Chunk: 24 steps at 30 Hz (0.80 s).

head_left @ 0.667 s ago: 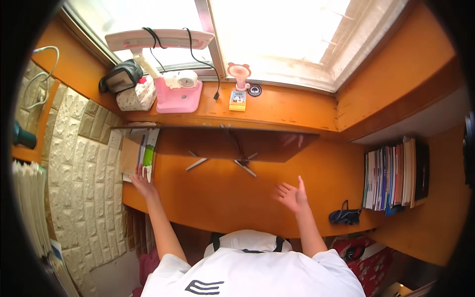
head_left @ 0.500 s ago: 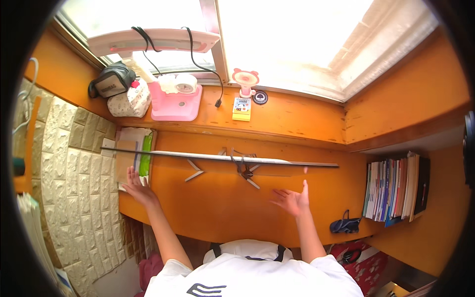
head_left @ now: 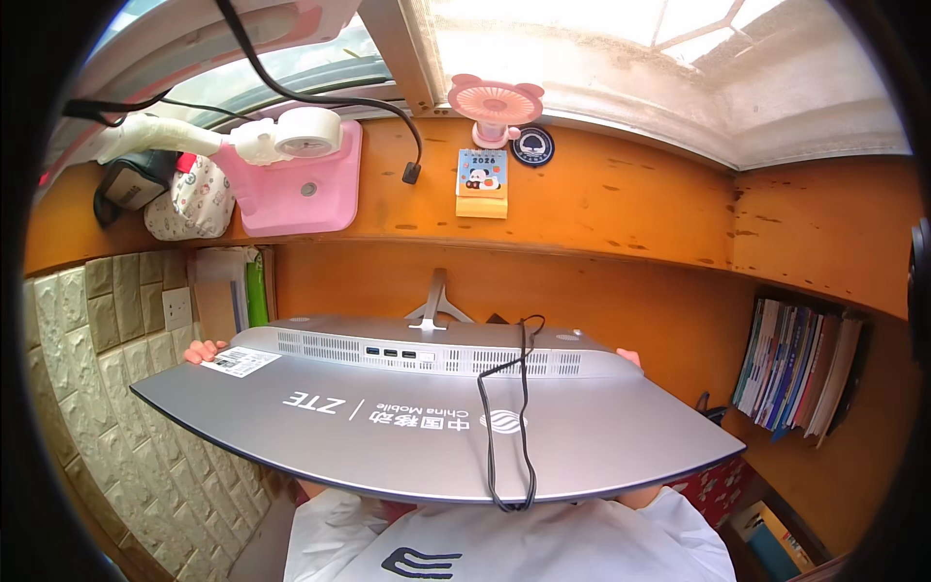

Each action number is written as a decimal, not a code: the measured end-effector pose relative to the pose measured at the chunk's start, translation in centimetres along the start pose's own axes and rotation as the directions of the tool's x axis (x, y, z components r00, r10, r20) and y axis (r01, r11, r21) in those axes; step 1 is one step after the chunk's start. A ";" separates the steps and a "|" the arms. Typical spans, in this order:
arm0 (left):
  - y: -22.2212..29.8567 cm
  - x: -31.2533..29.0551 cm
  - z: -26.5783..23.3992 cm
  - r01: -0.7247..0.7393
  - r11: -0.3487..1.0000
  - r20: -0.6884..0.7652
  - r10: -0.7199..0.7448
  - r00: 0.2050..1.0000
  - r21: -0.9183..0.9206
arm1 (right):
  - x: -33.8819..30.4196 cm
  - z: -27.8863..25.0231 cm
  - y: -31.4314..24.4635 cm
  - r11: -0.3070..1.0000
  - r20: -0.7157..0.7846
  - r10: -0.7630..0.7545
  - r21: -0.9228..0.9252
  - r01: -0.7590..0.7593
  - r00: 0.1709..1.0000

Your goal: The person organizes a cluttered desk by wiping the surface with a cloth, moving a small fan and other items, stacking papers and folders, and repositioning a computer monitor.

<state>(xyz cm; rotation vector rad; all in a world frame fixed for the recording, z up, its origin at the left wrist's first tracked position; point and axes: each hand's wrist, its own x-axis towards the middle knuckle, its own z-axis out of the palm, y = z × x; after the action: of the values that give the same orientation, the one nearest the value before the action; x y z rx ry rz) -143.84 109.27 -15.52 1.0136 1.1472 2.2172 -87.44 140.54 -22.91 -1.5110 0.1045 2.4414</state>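
Note:
A wide grey monitor (head_left: 378, 417) is tipped towards me above the desk, its back facing up. Vent slots and a row of ports run along its far part, and a thin black cable (head_left: 527, 417) lies looped over its back. A silver stand leg (head_left: 436, 301) sticks out at its far edge. The fingers of my left hand (head_left: 204, 351) curl over the left end, beside a white label. At the right end only a few fingertips of my right hand (head_left: 629, 357) show. Both palms are hidden by the monitor.
On the shelf are a pink lamp base (head_left: 308, 199), a pink bear-eared fan (head_left: 495, 102), a small panda calendar (head_left: 482, 179) and a round dark coaster (head_left: 532, 145). Books (head_left: 790, 364) stand at the right. Folders (head_left: 225, 281) and a brick-patterned wall (head_left: 145, 388) are at the left.
The monitor was upright, seen edge-on, with both hands open and apart from it. It has tipped towards me, and both hands now hold its ends. The view has shifted closer to the shelf.

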 end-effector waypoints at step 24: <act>-2.6 3.7 4.3 -0.084 0.996 -0.130 0.079 0.988 -0.035 | 6.8 1.2 3.0 0.392 -0.045 -0.839 -0.740 0.546 0.542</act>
<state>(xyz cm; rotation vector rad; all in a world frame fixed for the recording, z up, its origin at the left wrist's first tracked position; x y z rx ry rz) -142.70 115.39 -14.51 0.9282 1.1282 2.3911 -92.10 139.21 -28.63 -1.7701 -1.2265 1.4041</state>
